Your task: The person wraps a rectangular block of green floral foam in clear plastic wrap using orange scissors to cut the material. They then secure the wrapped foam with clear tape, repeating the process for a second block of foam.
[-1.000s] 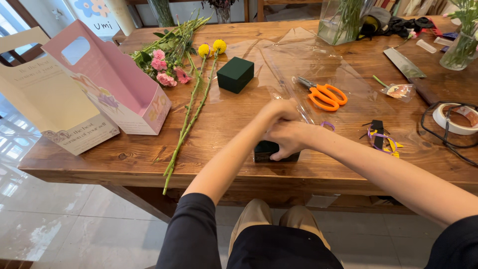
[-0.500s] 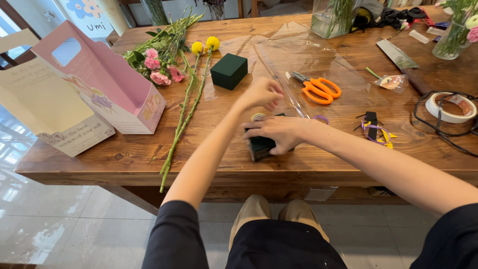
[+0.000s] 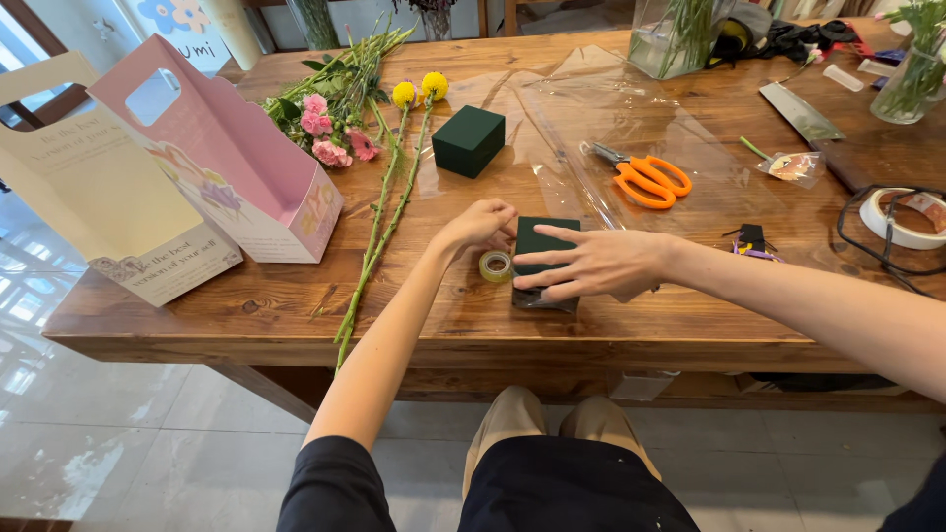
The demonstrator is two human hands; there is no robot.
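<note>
A: Where was the green block (image 3: 545,239) relative to the fingers?
B: Under the right hand (image 3: 591,264). Fingers spread flat, pressing on its top, not curled round it. Block sat near the front edge of the table (image 3: 197,315), about 6 o'clock from the table's middle.

A: Left hand (image 3: 477,227)?
B: At 9 o'clock of the block, fingers bent loosely, tips touching the block's left edge. A small tape roll (image 3: 496,265) lay just below that hand, beside the block. Couldn't tell if a finger touched it.

A: Around it?
B: Second green block (image 3: 469,140) at 11 o'clock, well apart. Orange scissors (image 3: 645,178) at 1 o'clock, lying on a clear plastic sheet (image 3: 631,118). Two yellow flowers (image 3: 418,91) with long stems at 10 o'clock, pink flowers (image 3: 330,133) beyond them. Two paper bags at 9 o'clock: pink bag (image 3: 236,163), cream bag (image 3: 89,207). White tape roll (image 3: 902,217) at 3 o'clock, far right.

A: Anything blocking?
B: Only the right hand covered part of the block.

A: Counts?
B: Two blocks, two bags, two yellow flowers, one pair of scissors, two tape rolls.
</note>
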